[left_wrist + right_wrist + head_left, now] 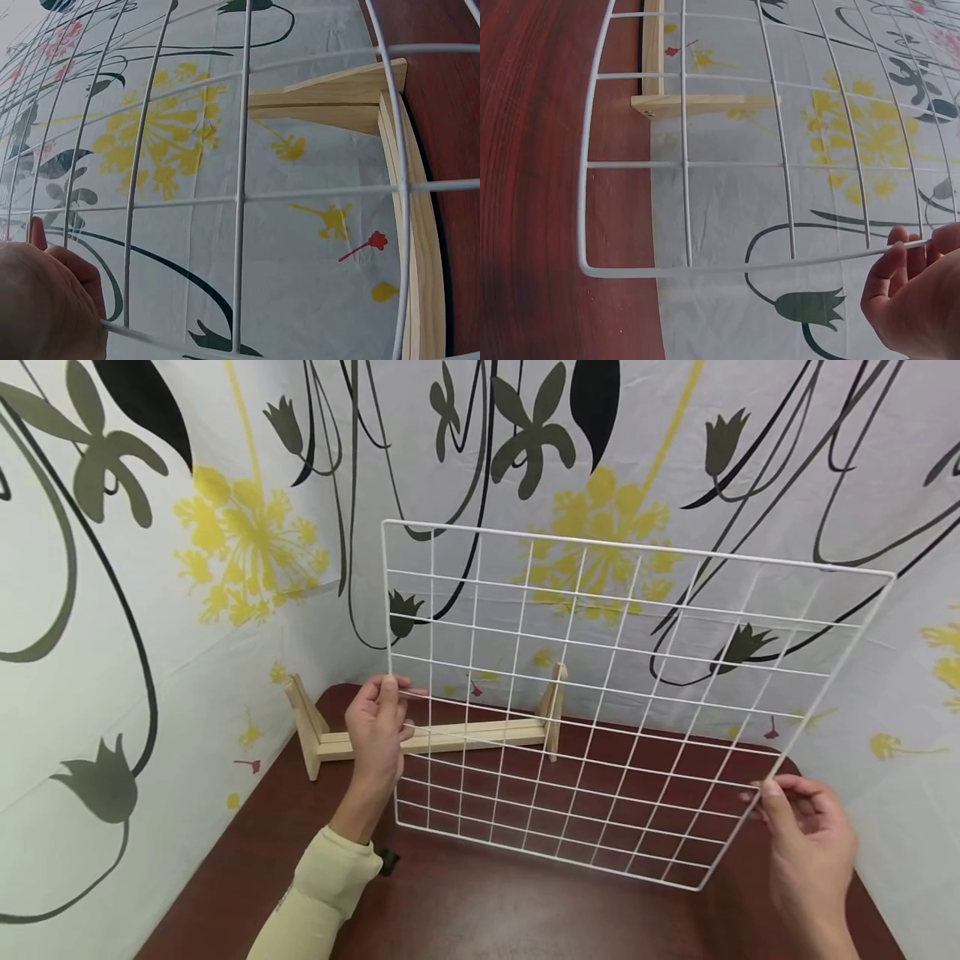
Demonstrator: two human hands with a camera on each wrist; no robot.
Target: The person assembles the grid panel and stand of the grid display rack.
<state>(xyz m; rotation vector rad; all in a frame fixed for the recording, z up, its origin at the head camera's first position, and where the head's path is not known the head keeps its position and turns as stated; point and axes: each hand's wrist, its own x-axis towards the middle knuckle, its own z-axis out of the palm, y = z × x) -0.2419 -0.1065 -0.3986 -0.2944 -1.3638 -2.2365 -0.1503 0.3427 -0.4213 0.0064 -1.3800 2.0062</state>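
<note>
A white wire grid panel (592,723) is held up, tilted, over the table in the head view. My left hand (377,727) pinches its left edge with thumb and fingers. On the opposite side my right hand (810,843) grips the right edge, thumb in front and fingers behind. Seen through the wires is a wooden stand (465,737), a long rail with an upright at each end. In the right wrist view, the grid's rounded corner (589,268) hangs over the table, and the right-hand fingers (892,270) curl round the border wire.
The dark red-brown table (480,910) spreads below the grid. Patterned cloth (480,460) with flowers and leaves hangs behind it and along both sides. A small dark object (387,862) shows at the left sleeve cuff (337,868).
</note>
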